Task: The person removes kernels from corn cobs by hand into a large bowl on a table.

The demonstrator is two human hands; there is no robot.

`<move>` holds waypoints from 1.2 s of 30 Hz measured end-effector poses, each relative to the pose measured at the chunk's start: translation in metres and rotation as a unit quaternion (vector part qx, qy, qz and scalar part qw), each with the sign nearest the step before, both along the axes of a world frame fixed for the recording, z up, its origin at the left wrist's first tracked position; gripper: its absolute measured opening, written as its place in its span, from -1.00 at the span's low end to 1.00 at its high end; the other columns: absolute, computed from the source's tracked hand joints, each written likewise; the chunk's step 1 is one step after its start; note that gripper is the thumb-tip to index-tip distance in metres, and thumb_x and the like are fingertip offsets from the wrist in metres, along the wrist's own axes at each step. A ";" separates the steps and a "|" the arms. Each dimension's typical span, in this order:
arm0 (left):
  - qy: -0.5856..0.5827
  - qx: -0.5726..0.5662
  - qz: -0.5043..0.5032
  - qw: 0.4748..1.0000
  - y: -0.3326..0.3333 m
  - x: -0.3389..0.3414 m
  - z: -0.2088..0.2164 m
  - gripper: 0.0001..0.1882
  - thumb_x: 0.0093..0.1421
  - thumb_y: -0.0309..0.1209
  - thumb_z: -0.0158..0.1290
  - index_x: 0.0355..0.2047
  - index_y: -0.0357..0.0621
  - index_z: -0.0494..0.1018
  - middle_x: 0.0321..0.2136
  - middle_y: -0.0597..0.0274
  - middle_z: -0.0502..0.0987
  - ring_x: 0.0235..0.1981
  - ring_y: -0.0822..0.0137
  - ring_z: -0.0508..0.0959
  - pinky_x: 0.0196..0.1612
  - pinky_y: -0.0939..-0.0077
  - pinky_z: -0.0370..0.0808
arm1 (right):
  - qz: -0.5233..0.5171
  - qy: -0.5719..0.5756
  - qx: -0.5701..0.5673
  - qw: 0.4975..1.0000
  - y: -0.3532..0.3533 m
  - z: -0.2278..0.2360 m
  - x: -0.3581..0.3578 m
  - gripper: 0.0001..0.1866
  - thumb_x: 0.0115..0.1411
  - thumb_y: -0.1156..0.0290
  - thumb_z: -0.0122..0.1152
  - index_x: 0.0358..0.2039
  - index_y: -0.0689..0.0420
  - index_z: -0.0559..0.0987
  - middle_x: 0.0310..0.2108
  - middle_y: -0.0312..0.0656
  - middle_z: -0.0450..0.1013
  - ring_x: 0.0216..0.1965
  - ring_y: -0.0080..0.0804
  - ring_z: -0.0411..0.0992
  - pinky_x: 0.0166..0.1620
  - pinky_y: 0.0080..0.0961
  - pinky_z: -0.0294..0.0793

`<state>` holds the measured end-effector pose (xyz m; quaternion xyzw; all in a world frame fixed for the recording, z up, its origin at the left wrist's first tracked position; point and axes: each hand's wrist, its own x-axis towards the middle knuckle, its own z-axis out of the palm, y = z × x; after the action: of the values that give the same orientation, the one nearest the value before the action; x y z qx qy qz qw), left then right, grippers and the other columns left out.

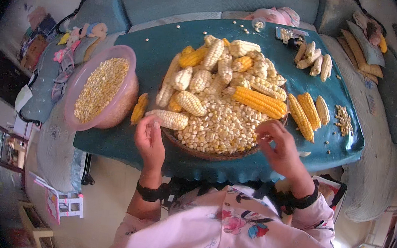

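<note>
**Left hand on a white cob, right hand above the rim**

Nearest me, my floral pink shirt [205, 240] fills the foreground, a dark band [150, 192] on each wrist. Here's my left hand [151, 143], fingers and thumb closed on the near-left end of a white corn cob [172, 120] that juts over the basket's edge. My right hand [281, 148] hangs at the right side, fingers loosely bent; whether a kernel sits in them, I can't tell.

Between them, the round basket [214, 156] brims with loose kernels [219, 131]. A long yellow cob [259, 102] lies across just beyond my right fingers, and behind it a heap of mostly white cobs [213, 54] blocks the basket's far half.

Off left, a pink plastic bowl [120, 110] stands full of kernels, a short yellow cob [139, 109] between it and the basket. Right, on the green tablecloth [155, 48]: two yellow cobs [301, 117], a little kernel pile [343, 121], and farther back, a cluster of pale cobs [326, 67]. At the far edge, a small clear cup [258, 25]; behind everything, the teal sofa [183, 0].
</note>
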<state>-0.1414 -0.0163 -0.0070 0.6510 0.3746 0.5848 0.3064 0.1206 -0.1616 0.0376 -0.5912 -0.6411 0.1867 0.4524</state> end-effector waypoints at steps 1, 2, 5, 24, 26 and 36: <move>0.020 -0.016 0.014 1.000 -0.002 -0.007 -0.004 -0.84 0.16 -0.45 -0.15 -0.26 -0.23 0.32 -0.40 0.28 0.41 -0.37 0.47 0.40 -0.32 0.62 0.34 | 0.027 -0.054 0.026 0.998 0.011 0.004 -0.007 -0.80 -0.04 0.56 0.08 -0.34 0.19 0.39 -0.36 -0.10 0.33 -0.34 -0.17 0.36 -0.30 -0.39 0.38; 0.027 -0.028 0.024 0.999 -0.005 -0.011 -0.006 -0.83 0.15 -0.46 -0.14 -0.25 -0.23 0.32 -0.39 0.28 0.42 -0.37 0.46 0.40 -0.29 0.60 0.34 | 0.049 -0.061 0.011 0.997 0.019 0.010 -0.014 -0.79 -0.05 0.55 0.08 -0.32 0.19 0.39 -0.35 -0.08 0.33 -0.33 -0.14 0.36 -0.29 -0.37 0.39; 0.052 -0.034 0.066 0.996 -0.008 -0.022 -0.015 -0.81 0.14 -0.45 -0.12 -0.24 -0.22 0.33 -0.38 0.29 0.42 -0.37 0.46 0.40 -0.29 0.60 0.34 | 0.107 -0.113 0.038 0.987 0.045 0.016 -0.036 -0.74 -0.05 0.51 0.07 -0.28 0.17 0.38 -0.32 -0.05 0.33 -0.30 -0.09 0.36 -0.26 -0.33 0.39; -0.037 -0.006 -0.052 0.998 -0.011 0.012 0.016 -0.55 0.09 -0.51 -0.10 0.01 -0.27 0.13 -0.15 0.02 0.36 -0.14 0.30 0.37 -0.08 0.45 0.30 | 0.036 -0.213 0.098 0.971 0.131 -0.015 -0.114 -0.47 -0.12 0.23 0.21 -0.15 0.18 0.30 -0.31 0.05 0.40 -0.56 -0.07 0.43 -0.55 -0.29 0.44; 0.016 0.059 -0.044 0.997 -0.011 0.018 0.017 -0.54 0.07 -0.53 -0.09 0.01 -0.26 0.14 -0.16 0.05 0.35 -0.18 0.33 0.38 -0.12 0.50 0.31 | 0.019 -0.139 0.035 0.989 0.122 -0.006 -0.101 -0.54 -0.08 0.30 0.20 -0.18 0.19 0.30 -0.32 -0.02 0.42 -0.49 -0.19 0.45 -0.51 -0.36 0.44; -0.094 -0.220 -0.327 0.914 -0.007 0.077 0.024 -0.62 0.16 -0.41 -0.10 -0.01 -0.20 0.18 -0.51 0.36 0.37 -0.54 0.55 0.35 -0.45 0.69 0.33 | 0.148 0.599 -0.039 0.786 0.072 -0.014 -0.038 -0.57 0.09 0.31 0.07 -0.04 0.13 0.26 -0.29 -0.26 0.40 -0.37 -0.53 0.40 -0.37 -0.59 0.42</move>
<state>-0.0644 -0.0236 0.0172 0.5956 0.2295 0.4131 0.6496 0.0824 -0.0895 0.0232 -0.2760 -0.3134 0.5922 0.6892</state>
